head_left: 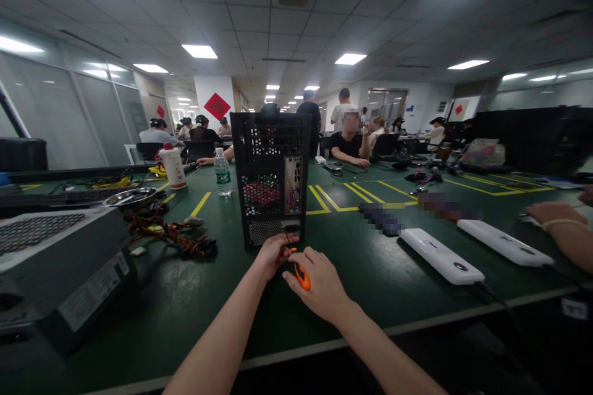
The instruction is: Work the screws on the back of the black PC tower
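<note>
Our forearms (222, 333) are reaching over the tabletop's (185, 296) near edge, our right hand (320, 279) wrapping an orange-handled screwdriver (303, 278).
We are curling our left hand (272, 257) narrowly by the upright computer tower (272, 182), which is standing back from that edge; whether those fingers are pinching anything, we cannot tell. Keeping the screwdriver straight and steady is probably serving us best.
</note>
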### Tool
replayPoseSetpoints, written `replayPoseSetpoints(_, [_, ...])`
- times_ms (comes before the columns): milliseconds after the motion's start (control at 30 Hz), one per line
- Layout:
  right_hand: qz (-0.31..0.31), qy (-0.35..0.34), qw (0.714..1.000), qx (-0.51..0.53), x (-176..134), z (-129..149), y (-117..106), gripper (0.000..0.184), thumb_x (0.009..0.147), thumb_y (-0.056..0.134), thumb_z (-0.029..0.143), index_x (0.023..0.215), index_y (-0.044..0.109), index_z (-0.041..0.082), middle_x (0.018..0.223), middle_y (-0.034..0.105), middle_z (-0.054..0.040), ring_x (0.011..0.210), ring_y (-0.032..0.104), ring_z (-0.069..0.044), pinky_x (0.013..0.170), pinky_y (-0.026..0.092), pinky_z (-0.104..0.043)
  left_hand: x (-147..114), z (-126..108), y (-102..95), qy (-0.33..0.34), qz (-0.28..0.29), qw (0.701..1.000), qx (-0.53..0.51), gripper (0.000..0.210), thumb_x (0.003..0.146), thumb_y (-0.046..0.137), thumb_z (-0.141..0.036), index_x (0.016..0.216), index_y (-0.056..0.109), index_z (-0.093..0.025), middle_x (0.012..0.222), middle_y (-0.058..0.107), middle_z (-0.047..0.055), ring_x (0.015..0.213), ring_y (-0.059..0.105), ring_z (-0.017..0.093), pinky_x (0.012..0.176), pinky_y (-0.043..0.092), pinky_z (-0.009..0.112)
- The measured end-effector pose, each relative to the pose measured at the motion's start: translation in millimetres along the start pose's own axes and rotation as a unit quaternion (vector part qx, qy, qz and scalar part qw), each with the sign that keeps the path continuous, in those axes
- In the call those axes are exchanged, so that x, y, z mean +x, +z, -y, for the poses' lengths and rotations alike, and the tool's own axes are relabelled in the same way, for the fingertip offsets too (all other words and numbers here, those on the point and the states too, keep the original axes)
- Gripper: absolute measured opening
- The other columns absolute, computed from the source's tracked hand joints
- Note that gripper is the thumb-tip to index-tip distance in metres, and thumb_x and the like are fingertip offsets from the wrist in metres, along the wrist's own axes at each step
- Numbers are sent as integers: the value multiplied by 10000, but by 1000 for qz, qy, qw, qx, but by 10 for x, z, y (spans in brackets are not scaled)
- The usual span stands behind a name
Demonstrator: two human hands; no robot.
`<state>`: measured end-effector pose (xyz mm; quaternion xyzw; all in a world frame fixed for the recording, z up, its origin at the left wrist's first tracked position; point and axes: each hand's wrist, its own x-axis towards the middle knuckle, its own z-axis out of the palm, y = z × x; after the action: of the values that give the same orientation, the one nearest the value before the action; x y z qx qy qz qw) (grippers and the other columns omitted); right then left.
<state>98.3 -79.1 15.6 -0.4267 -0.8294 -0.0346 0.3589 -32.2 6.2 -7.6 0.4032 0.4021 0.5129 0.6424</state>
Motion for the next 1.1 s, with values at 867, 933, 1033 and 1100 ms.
replayPoseSetpoints(867, [-34, 11, 998, 52, 0, -33, -3, 124, 692, 476, 178, 809, 502, 207, 802, 500, -24, 756, 491, -150, 689, 380, -270, 27, -3, -39, 25, -12, 998, 50, 267, 623, 468, -142, 868, 563, -95, 920, 602, 108, 364, 337, -1, 328, 170, 150])
replayPoseSetpoints(933, [-40, 26, 996, 69, 5, -29, -1, 135, 731, 458, 237, 858, 493, 207, 807, 516, -22, 741, 504, -145, 674, 388, -265, 27, -4, -39, 34, -15, 998, 49, 270, 623, 475, -149, 873, 561, -96, 926, 600, 110, 363, 335, -1, 327, 166, 150])
replayPoseSetpoints(1033, [-36, 68, 992, 98, -3, -52, 19, 201, 759, 428, 257, 950, 453, 200, 745, 529, -1, 646, 513, -125, 603, 395, -245, 15, -17, -31, 41, -20, 998, 50, 262, 626, 482, -159, 869, 564, -101, 937, 595, 105, 366, 327, -4, 327, 161, 148])
replayPoseSetpoints(1100, [-27, 69, 993, 94, -13, -72, 34, 211, 735, 446, 218, 945, 453, 198, 740, 526, 2, 634, 507, -124, 600, 394, -247, 10, -24, -30, 38, -21, 998, 52, 259, 633, 475, -160, 871, 563, -106, 938, 595, 99, 369, 328, -4, 327, 163, 147])
